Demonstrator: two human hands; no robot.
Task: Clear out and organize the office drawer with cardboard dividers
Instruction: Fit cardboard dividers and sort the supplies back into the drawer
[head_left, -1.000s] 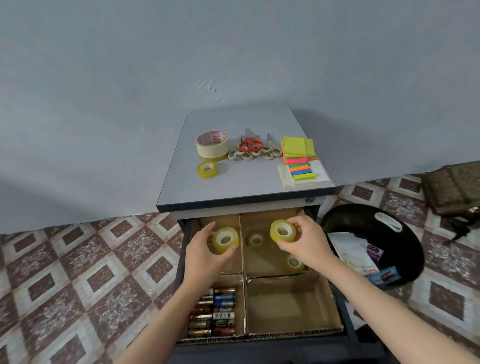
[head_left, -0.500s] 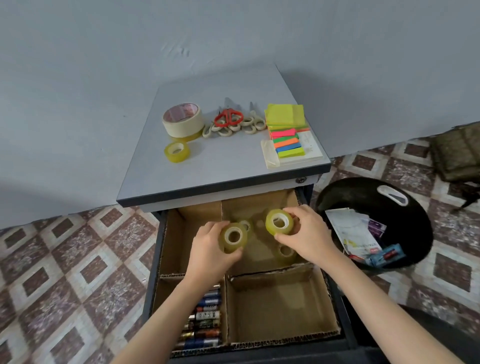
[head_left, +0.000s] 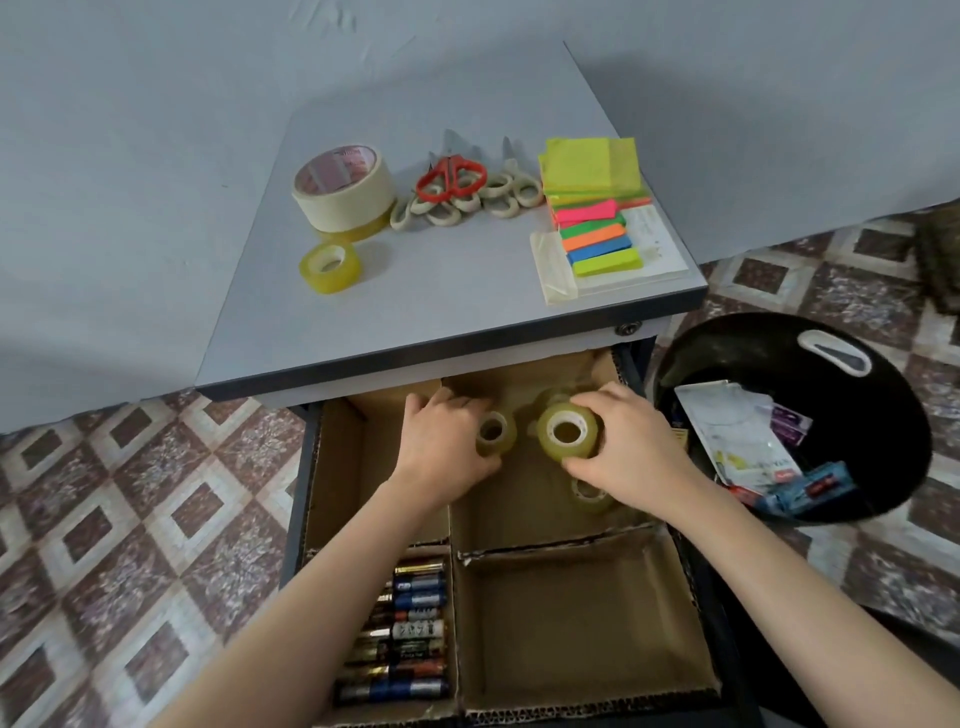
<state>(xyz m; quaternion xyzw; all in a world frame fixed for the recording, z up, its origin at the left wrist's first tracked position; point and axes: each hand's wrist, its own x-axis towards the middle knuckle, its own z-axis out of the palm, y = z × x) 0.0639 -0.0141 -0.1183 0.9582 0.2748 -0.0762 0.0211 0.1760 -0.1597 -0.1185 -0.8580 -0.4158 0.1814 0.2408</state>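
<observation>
The open drawer (head_left: 696, 587) is split by cardboard dividers (head_left: 453, 525) into compartments. My left hand (head_left: 441, 447) grips a small yellowish tape roll (head_left: 494, 435) over the back right compartment. My right hand (head_left: 631, 447) grips a bigger clear tape roll (head_left: 566, 432) beside it, with another roll partly hidden behind. A further tape roll (head_left: 589, 493) lies on the compartment floor under my right hand. Several batteries (head_left: 402, 639) fill the front left compartment.
On the cabinet top (head_left: 441, 301) lie a masking tape roll (head_left: 345, 189), a small yellow tape roll (head_left: 330, 266), several scissors (head_left: 460, 189) and sticky notes (head_left: 592, 197). A black bin (head_left: 852, 395) with paper scraps stands on the tiled floor at the right.
Both hands have moved lower and deeper into the back right compartment with their tape rolls. The camera has tilted down and closer to the drawer.
</observation>
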